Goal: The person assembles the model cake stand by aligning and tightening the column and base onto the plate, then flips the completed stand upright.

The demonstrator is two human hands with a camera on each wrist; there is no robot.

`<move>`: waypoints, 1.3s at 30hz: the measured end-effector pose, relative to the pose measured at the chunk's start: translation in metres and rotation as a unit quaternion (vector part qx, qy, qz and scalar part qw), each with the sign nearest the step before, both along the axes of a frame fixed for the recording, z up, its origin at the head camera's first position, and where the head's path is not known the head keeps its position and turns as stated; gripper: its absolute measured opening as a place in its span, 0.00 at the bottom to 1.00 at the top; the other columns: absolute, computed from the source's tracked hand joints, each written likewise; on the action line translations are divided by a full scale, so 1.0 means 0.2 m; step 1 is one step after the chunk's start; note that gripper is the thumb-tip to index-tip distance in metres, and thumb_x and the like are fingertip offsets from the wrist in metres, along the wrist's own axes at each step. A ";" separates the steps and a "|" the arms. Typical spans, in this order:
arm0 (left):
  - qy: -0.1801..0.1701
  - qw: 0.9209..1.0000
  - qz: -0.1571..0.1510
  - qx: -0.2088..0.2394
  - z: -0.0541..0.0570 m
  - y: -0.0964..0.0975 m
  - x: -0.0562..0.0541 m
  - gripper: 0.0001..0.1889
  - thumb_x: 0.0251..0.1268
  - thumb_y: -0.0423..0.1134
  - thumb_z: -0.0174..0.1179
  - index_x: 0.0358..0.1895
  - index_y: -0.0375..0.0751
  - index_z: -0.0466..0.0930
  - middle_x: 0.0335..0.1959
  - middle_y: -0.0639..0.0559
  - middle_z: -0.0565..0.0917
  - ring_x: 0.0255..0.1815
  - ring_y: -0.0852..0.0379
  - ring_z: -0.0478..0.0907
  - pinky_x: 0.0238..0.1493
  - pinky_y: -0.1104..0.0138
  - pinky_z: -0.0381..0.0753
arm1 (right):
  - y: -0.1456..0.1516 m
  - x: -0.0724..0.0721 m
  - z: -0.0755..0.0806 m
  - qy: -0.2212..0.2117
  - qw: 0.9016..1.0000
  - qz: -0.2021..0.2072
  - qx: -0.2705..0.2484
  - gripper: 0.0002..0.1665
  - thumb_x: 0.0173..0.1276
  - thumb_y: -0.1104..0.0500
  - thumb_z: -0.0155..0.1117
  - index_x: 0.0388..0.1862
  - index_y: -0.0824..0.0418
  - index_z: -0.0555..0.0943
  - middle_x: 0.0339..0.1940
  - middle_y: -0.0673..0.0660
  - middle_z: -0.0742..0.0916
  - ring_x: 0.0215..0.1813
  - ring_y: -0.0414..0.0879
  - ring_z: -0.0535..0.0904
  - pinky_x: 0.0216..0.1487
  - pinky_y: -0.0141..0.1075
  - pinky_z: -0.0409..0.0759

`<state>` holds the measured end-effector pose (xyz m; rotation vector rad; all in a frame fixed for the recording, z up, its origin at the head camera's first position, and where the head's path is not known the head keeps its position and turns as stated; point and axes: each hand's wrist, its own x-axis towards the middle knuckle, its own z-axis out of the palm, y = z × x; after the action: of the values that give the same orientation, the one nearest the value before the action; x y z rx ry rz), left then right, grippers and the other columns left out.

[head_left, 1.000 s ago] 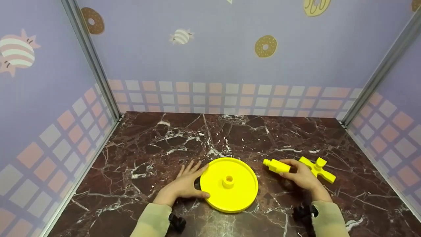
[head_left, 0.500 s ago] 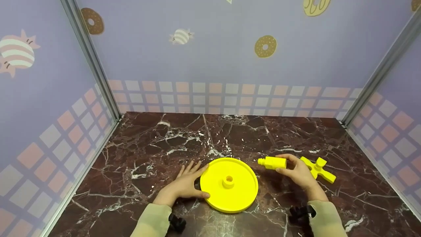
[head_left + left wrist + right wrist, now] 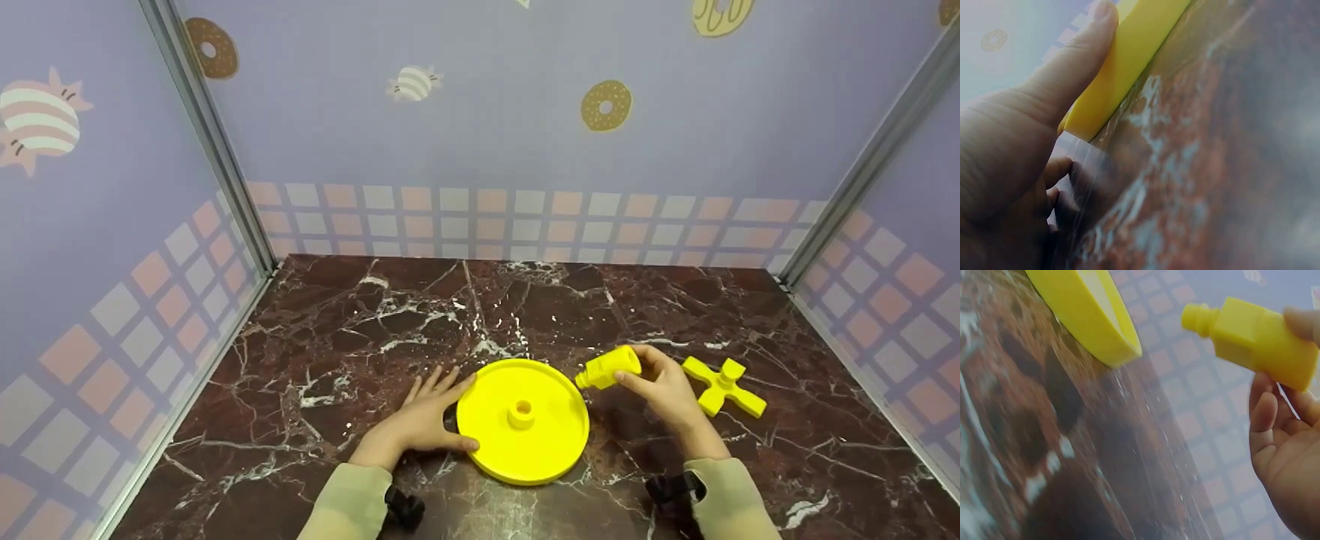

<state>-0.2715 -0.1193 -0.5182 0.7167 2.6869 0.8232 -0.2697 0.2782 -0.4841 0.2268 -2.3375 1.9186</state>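
A round yellow tray-like disc (image 3: 555, 442) with a raised rim and a hollow central socket (image 3: 520, 414) lies on the table. My left hand (image 3: 412, 424) rests against its left edge, fingers spread, with thumb (image 3: 1081, 59) and index finger touching the rim. My right hand (image 3: 664, 390) pinches a thick yellow post (image 3: 609, 367) between thumb and fingers. The post (image 3: 1264, 340) has a blocky body and a narrow, stepped end. That end points left and down, overlapping the disc's right rim in the head view; the right wrist view shows the post raised off the table.
A yellow cross-shaped piece (image 3: 724, 388) with a short upright stub lies right of my right hand. The dark marbled table (image 3: 360, 330) meets patterned panels (image 3: 495, 150) at the back and both sides. A black strap mount (image 3: 405, 510) sits at each wrist.
My right hand has moved left with the post, tilting its stepped end downward toward the disc. More of the cross-shaped piece shows. The left hand and disc have stayed put.
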 end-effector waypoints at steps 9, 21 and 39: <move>0.001 1.000 0.002 -0.001 0.00 0.00 0.00 0.59 0.51 0.68 0.73 0.84 0.57 0.50 0.86 0.40 0.46 0.87 0.34 0.35 0.84 0.36 0.31 | -0.10 0.02 -0.01 0.019 0.999 -0.012 -0.037 0.28 0.64 0.74 0.69 0.64 0.74 0.77 0.46 0.47 0.88 0.46 0.40 0.86 0.46 0.30 0.88; 0.000 1.000 0.002 -0.003 0.00 0.00 0.00 0.59 0.51 0.68 0.73 0.85 0.58 0.50 0.86 0.40 0.46 0.87 0.34 0.34 0.83 0.35 0.30 | -0.21 0.03 -0.03 0.049 0.997 0.059 -0.031 0.27 0.65 0.73 0.70 0.64 0.74 0.78 0.46 0.45 0.89 0.42 0.41 0.87 0.39 0.33 0.89; 0.002 1.000 0.000 -0.009 0.01 0.00 0.01 0.60 0.50 0.70 0.72 0.85 0.58 0.49 0.86 0.41 0.45 0.87 0.35 0.34 0.84 0.36 0.29 | -0.47 0.00 -0.01 0.053 0.994 0.100 -0.008 0.30 0.60 0.65 0.78 0.61 0.71 0.81 0.56 0.65 0.88 0.49 0.39 0.88 0.54 0.34 0.88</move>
<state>-0.2700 -0.1193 -0.5166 0.7152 2.6936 0.7966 -0.2699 0.1838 -0.4869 0.5671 -2.3059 1.9568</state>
